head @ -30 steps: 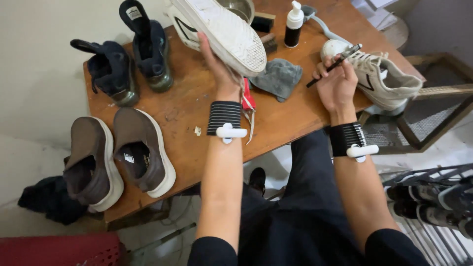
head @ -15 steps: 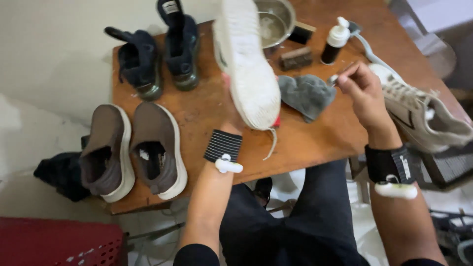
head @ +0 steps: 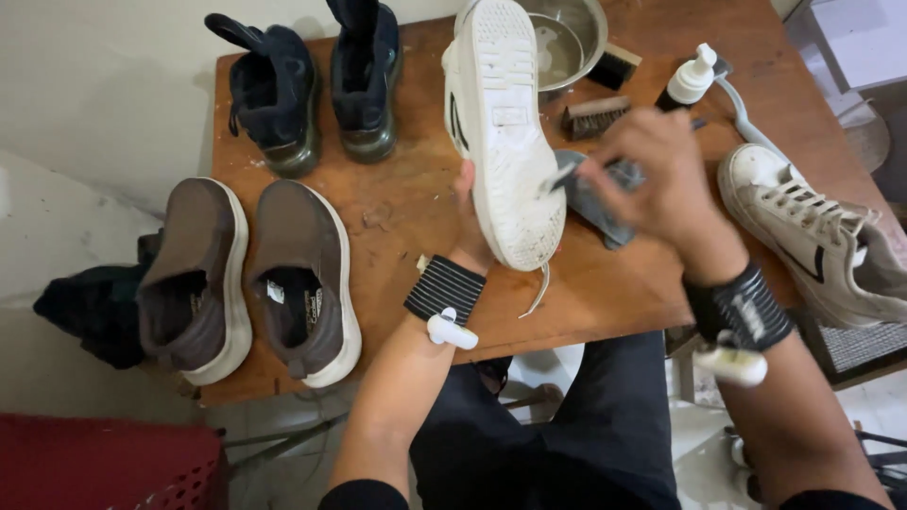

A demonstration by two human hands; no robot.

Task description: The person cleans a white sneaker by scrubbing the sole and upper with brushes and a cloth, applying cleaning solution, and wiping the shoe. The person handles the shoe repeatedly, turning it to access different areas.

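Observation:
My left hand point(head: 470, 238) grips a white sneaker point(head: 504, 123) from behind and holds it over the wooden table point(head: 397, 203) with its sole turned up toward me. My right hand point(head: 663, 179), blurred by motion, holds a thin dark tool whose tip point(head: 557, 179) touches the sole near the heel. Under that hand lies a grey cloth point(head: 597, 206), partly hidden. The second white sneaker point(head: 822, 236) rests on its side at the table's right edge.
A brown pair of shoes point(head: 250, 279) sits at the front left, a dark navy pair point(head: 307, 80) behind it. A metal bowl point(head: 565, 38), a brush point(head: 595, 116) and a pump bottle point(head: 688, 83) stand at the back. A red crate point(head: 104, 467) is at the floor left.
My right hand has come left from beside the second sneaker to the held sneaker's sole, bringing the tool tip onto it. The sneaker has turned sole-up.

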